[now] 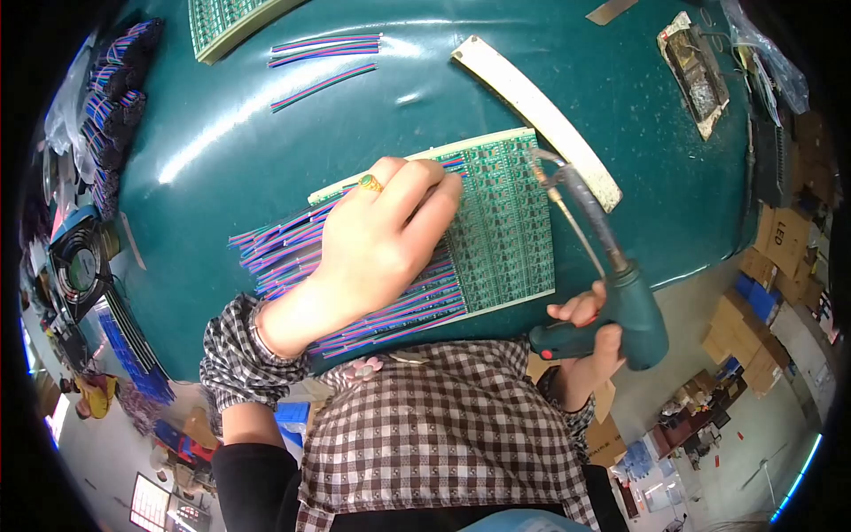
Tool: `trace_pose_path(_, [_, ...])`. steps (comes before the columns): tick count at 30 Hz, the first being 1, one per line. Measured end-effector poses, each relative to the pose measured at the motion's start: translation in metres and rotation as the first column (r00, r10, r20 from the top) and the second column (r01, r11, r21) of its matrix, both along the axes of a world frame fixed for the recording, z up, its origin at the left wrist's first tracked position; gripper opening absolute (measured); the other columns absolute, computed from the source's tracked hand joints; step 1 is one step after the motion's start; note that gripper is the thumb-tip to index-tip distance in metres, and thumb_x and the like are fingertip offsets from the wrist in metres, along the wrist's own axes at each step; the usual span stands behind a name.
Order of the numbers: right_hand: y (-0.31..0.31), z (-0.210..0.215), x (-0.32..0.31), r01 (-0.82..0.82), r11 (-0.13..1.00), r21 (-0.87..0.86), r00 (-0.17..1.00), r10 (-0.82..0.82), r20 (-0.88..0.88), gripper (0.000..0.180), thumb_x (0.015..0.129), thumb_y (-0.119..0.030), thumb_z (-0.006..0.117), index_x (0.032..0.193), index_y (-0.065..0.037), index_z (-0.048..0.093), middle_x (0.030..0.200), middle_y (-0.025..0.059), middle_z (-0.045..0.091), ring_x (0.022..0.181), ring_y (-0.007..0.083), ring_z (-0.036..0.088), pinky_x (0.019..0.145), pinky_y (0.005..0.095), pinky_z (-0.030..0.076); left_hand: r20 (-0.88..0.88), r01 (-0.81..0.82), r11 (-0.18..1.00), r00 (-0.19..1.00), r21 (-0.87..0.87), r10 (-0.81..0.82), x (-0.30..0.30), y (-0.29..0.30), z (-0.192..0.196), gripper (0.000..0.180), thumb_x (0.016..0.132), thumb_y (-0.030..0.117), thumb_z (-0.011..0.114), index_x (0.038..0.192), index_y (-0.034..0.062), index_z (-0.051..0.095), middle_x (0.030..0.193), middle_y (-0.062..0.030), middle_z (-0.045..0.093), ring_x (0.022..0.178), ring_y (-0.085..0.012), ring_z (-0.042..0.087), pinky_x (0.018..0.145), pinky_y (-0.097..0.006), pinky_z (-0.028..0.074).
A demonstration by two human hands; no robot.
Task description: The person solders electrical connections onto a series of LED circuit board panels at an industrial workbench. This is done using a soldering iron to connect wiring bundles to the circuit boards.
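A green circuit board panel (pixel 510 226) lies on the green table mat, with rows of small parts on it. Many thin ribbon wires (pixel 282 246) in blue, red and black spread out from its left half. Over them rests my left hand (pixel 377 230), its fingers closed on a wire (pixel 454 166) at the panel's far edge; the fingertips are partly hidden. My right hand (pixel 592 346) grips the handle of a dark green soldering gun (pixel 640 315). The gun's thin tip and solder feed tube (pixel 576 222) reach above the panel's far right corner.
Behind the panel lies a long curved white strip (pixel 532 106). Loose wires (pixel 328 49) sit farther back, near another stack of boards (pixel 232 27). A stained metal tray (pixel 696 75) stands at the far right. Wire bundles (pixel 115 97) and a black fan (pixel 80 262) line the left edge.
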State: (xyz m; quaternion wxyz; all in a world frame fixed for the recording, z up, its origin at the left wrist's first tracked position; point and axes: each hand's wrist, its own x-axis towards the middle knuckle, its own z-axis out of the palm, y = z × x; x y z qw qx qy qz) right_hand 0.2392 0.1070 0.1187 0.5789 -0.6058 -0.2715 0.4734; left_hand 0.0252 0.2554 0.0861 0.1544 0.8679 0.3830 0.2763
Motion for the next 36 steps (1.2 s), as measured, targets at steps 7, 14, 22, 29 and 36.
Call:
trace_pose_path(7, [0.023, -0.016, 0.035, 0.193, 0.981, 0.004, 0.967, -0.189, -0.17, 0.063, 0.097, -0.054, 0.049, 0.121, 0.004, 0.048, 0.081, 0.0043, 0.051, 0.077, 0.0163, 0.055, 0.07, 0.0337, 0.057, 0.037, -0.022, 0.995, 0.999, -0.101, 0.025, 0.012, 0.008, 0.001, 0.034, 0.067, -0.008, 0.068, 0.099, 0.0017, 0.068, 0.094, -0.0084, 0.062, 0.078, -0.0243, 0.061, 0.064, -0.033, 0.05])
trace_pose_path(14, [0.037, -0.022, 0.055, 0.26, 0.965, 0.048, 0.923, -0.233, -0.308, 0.06, 0.098, -0.055, 0.045, 0.119, 0.001, 0.047, 0.079, 0.0023, 0.048, 0.075, 0.0145, 0.052, 0.066, 0.0304, 0.055, 0.002, 0.026, 0.978, 1.0, -0.208, -0.026, 0.014, 0.017, 0.027, 0.033, 0.072, -0.003, 0.066, 0.105, 0.0002, 0.066, 0.101, -0.0095, 0.06, 0.085, -0.027, 0.06, 0.074, -0.034, 0.052])
trace_pose_path(22, [0.025, 0.0, 0.064, 0.205, 0.975, 0.089, 0.931, -0.166, -0.326, 0.061, 0.097, -0.056, 0.047, 0.117, 0.002, 0.048, 0.077, 0.0023, 0.048, 0.074, 0.0148, 0.053, 0.063, 0.0289, 0.054, -0.103, -0.22, 0.966, 0.973, -0.134, 0.207, -0.042, 0.09, 0.046, 0.019, 0.079, -0.001, 0.068, 0.098, 0.0047, 0.068, 0.097, -0.0107, 0.064, 0.091, -0.0275, 0.065, 0.078, -0.035, 0.051])
trace_pose_path(29, [0.012, 0.023, 0.062, 0.205, 0.974, 0.096, 0.933, -0.165, -0.319, 0.059, 0.098, -0.053, 0.047, 0.117, 0.002, 0.048, 0.078, 0.0029, 0.05, 0.075, 0.0153, 0.055, 0.061, 0.03, 0.053, -0.047, -0.246, 0.91, 0.968, -0.333, 0.245, -0.046, 0.067, 0.061, 0.009, 0.081, 0.006, 0.07, 0.088, 0.0039, 0.066, 0.085, -0.0084, 0.062, 0.079, -0.0227, 0.066, 0.069, -0.032, 0.053])
trace_pose_path(36, [0.0, 0.019, 0.064, 0.147, 0.981, 0.126, 0.939, -0.098, -0.331, 0.056, 0.099, -0.051, 0.046, 0.118, 0.003, 0.048, 0.08, 0.0041, 0.052, 0.077, 0.0167, 0.057, 0.062, 0.0307, 0.054, -0.098, -0.097, 0.977, 0.992, -0.188, 0.079, -0.032, 0.039, 0.084, 0.015, 0.078, 0.002, 0.072, 0.092, 0.0015, 0.065, 0.089, -0.0103, 0.062, 0.085, -0.027, 0.064, 0.076, -0.034, 0.05])
